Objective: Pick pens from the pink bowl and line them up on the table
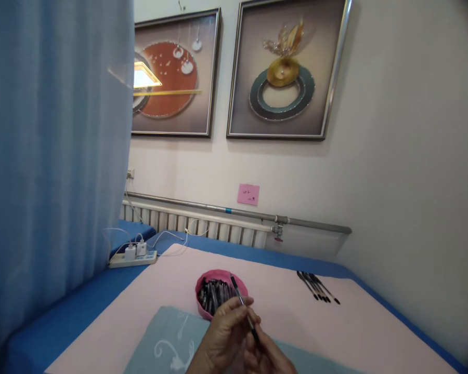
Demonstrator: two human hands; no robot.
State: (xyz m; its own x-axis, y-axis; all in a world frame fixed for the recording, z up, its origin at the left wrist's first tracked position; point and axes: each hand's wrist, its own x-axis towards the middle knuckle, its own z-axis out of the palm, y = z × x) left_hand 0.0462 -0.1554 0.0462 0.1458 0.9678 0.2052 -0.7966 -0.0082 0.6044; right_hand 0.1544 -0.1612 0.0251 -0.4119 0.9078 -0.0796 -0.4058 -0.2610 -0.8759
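Note:
A slim pen (pixel 239 296) with dark ends and a clear-looking middle slants between my hands. My left hand (pixel 222 335) pinches its middle between thumb and fingers. Lower down, the fingers of my right hand (pixel 271 358) are closed around the pen's dark lower end. Just behind my left hand stands a round pink basket (pixel 199 306) filled with many dark pens and pen parts. Off to the right, several similar pens (pixel 317 287) lie side by side on the pink sheet. Under my hands is a blue-grey cloth (pixel 152 345) with a white pattern.
A pink sheet (pixel 359 322) covers the blue surface (pixel 58 317). At the left back, a power strip (pixel 134 259) holds white chargers with loose cables. A blue curtain (pixel 54 156) hangs on the left. Radiator (pixel 218 232), pipe and framed pictures line the wall.

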